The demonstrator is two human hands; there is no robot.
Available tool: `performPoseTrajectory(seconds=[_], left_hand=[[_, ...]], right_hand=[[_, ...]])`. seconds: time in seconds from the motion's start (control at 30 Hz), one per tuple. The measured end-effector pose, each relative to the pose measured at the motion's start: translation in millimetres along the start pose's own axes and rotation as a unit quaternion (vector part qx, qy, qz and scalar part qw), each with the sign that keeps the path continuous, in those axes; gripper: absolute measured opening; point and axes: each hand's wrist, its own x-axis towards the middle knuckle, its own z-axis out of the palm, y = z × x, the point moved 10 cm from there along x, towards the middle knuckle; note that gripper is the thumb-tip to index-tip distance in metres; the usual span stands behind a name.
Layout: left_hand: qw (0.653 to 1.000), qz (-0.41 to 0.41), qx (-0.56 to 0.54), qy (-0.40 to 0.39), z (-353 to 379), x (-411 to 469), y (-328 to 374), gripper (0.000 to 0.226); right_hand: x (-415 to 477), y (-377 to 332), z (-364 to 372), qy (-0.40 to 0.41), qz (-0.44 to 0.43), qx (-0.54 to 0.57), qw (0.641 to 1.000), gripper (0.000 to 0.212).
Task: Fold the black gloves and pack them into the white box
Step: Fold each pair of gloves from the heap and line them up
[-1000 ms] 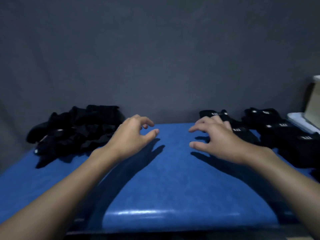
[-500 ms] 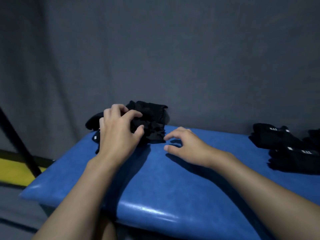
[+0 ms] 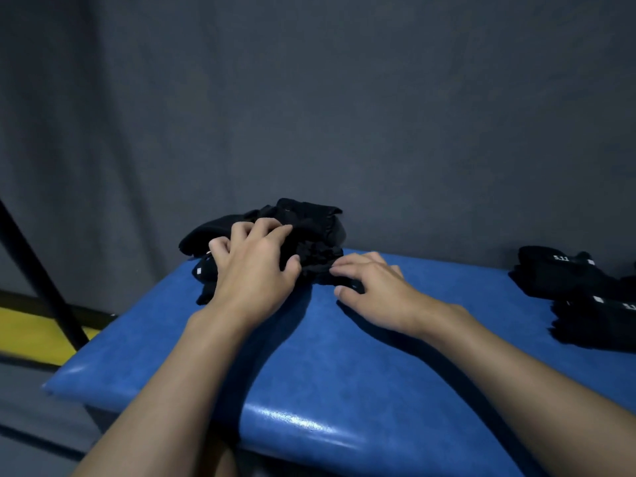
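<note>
A loose pile of black gloves (image 3: pixel 309 232) lies at the far left corner of the blue padded table (image 3: pixel 344 366). My left hand (image 3: pixel 253 273) sits on top of the pile, its fingers curled into the fabric and gripping it. My right hand (image 3: pixel 373 290) reaches the pile's right edge, where a bit of black glove shows between its thumb and forefinger. Folded black gloves (image 3: pixel 568 277) with small white labels lie stacked at the right side of the table. The white box is out of view.
A grey cloth backdrop hangs right behind the table. A black slanted pole (image 3: pixel 38 273) stands off the table's left end, over a yellow floor strip (image 3: pixel 31 332). The table's front edge runs close to my forearms.
My view has swung left, so the white box left the frame. Both hands moved from mid-table to the loose pile; the left now grips it and the right has reached its edge.
</note>
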Motion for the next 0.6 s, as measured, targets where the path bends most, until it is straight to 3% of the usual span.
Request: performPoseTrajectory(seconds=[0.2, 0.33, 0.43, 0.6], left_hand=[[0.998, 0.064, 0.022, 0.016, 6, -3, 34, 0.039], [0.989, 0.115, 0.088, -0.036, 29, -5, 52, 0.051], [0.980, 0.118, 0.144, -0.071, 47, -8, 56, 0.060], [0.984, 0.084, 0.147, -0.060, 47, 0, 60, 0.052]], right_hand=[[-34, 29, -31, 0.029, 0.009, -0.016, 0.999, 0.037], [-61, 49, -56, 0.068, 0.012, -0.026, 0.997, 0.030], [-79, 69, -70, 0.089, 0.029, -0.014, 0.996, 0.024], [-106, 97, -81, 0.112, 0.071, 0.022, 0.991, 0.010]])
